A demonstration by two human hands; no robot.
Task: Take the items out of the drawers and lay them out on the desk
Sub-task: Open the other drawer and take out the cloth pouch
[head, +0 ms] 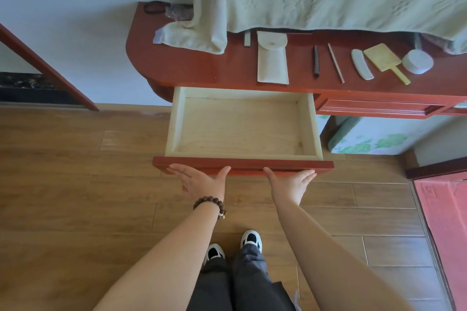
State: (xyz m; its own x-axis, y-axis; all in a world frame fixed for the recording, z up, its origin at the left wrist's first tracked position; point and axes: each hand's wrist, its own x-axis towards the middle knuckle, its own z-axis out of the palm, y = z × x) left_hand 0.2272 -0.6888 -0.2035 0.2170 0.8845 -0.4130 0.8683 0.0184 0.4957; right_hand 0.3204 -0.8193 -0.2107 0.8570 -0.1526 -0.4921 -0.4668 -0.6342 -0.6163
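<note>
- Pressing flat against the red front of the pulled-out drawer [242,124], the left hand [199,180] and right hand [290,184] are spread, palms forward, gripping nothing.
- Behind the drawer, on the desk [192,68], lie a pale pouch [272,60], a dark pen [316,60], a thin stick [335,63], a white comb [362,64], a yellow hand mirror [384,60] and a white jar [417,61].
- Inside the drawer, only bare wood shows.
- A beaded bracelet [209,203] circles the left wrist.

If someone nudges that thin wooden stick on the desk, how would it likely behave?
The wooden stick looks slim and straight, so probably stiff and light. If round, it may roll toward the black pen or white comb; its cross-section is unclear.
</note>
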